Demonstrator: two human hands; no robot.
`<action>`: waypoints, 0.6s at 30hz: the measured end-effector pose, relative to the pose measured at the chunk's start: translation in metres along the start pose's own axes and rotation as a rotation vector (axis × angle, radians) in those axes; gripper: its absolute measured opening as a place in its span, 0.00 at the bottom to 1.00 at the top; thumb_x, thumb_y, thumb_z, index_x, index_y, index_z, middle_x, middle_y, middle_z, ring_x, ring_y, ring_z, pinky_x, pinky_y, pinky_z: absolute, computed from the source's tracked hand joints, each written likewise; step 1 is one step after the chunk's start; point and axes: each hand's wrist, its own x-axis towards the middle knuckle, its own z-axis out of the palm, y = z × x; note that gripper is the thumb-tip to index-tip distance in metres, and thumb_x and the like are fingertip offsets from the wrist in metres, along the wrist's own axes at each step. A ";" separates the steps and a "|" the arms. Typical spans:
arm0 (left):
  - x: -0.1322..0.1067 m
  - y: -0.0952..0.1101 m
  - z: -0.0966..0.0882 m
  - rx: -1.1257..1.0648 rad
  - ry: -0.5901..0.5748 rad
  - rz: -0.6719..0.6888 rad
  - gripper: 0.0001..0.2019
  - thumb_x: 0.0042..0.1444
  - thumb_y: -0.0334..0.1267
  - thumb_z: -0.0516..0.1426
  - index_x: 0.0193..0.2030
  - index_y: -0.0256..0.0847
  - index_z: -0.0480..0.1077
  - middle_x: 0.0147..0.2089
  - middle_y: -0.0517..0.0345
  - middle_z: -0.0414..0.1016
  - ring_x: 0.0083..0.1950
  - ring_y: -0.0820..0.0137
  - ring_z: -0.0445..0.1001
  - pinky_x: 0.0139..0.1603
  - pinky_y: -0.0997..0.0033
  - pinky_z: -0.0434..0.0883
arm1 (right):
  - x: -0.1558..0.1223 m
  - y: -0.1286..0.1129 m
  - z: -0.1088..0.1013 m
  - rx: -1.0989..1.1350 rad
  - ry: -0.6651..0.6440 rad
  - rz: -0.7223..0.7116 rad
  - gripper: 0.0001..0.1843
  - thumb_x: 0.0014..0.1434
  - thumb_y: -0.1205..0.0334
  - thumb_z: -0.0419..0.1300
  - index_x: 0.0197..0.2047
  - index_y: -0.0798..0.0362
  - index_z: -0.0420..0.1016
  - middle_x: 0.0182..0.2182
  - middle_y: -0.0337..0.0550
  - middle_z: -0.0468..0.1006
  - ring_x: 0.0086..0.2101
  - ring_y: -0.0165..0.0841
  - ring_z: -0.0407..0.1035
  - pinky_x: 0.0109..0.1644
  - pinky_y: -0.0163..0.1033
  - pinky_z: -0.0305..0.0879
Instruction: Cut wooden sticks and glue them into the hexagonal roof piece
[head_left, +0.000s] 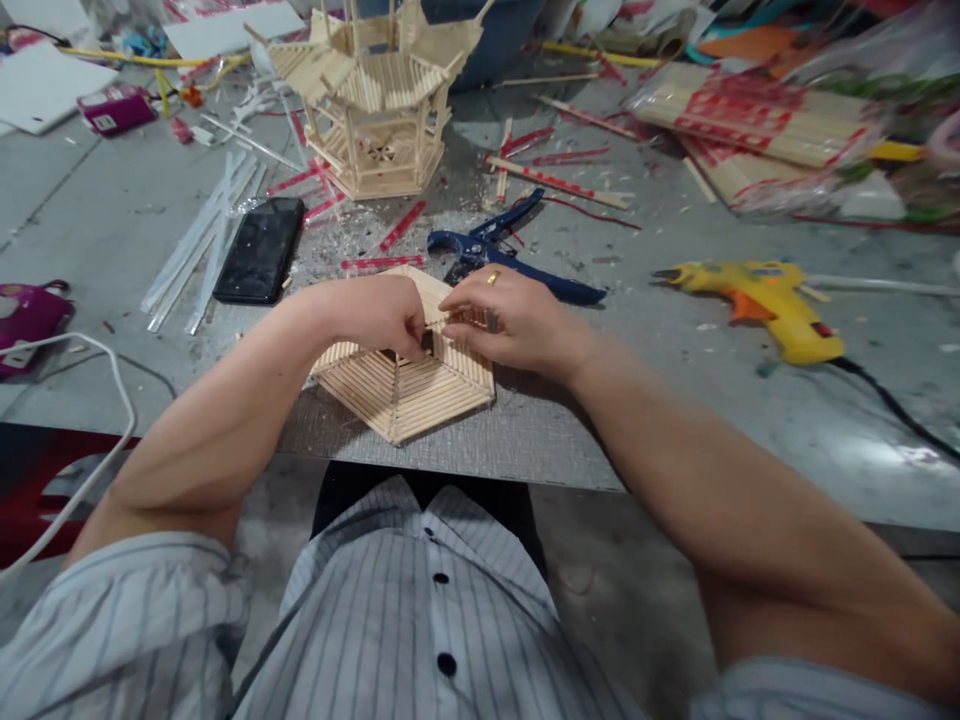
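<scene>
Bending both hands over a hexagon of wooden sticks

The hexagon (pixel 442 400) lies flat at the table's near edge, midway between the forearms; take it as the clock's centre. At two o'clock, a clear plastic packet (pixel 750 120) printed in red holds pale sticks. Towards one, behind the rest, stands a blue container (pixel 495 50), its contents hidden.

The hexagon is built of thin rods set side by side in wedges around a dark middle. The left hand (pixel 386 315) dips its curled, bunched fingers there; whether they pinch anything, I cannot tell. The right hand (pixel 510 310), ringed on one finger, rests by the upper right wedges, thumb and forefinger slightly apart at the tips.

At twelve stands a tiered stick structure (pixel 367 80) with flared roofs. Blue-handled cutters (pixel 517 250) lie near one o'clock, a yellow glue gun (pixel 780 300) at three, a black phone (pixel 259 250) and translucent strips (pixel 199 240) at ten.

The grey table (pixel 750 400) is strewn with red-and-white scraps and flecks.
</scene>
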 end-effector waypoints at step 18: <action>0.005 0.002 0.002 0.069 0.019 -0.056 0.11 0.46 0.44 0.60 0.29 0.39 0.80 0.22 0.58 0.75 0.26 0.73 0.64 0.32 0.71 0.55 | 0.001 -0.001 0.000 0.001 -0.053 0.010 0.09 0.57 0.58 0.59 0.41 0.49 0.76 0.40 0.49 0.77 0.46 0.42 0.68 0.51 0.50 0.66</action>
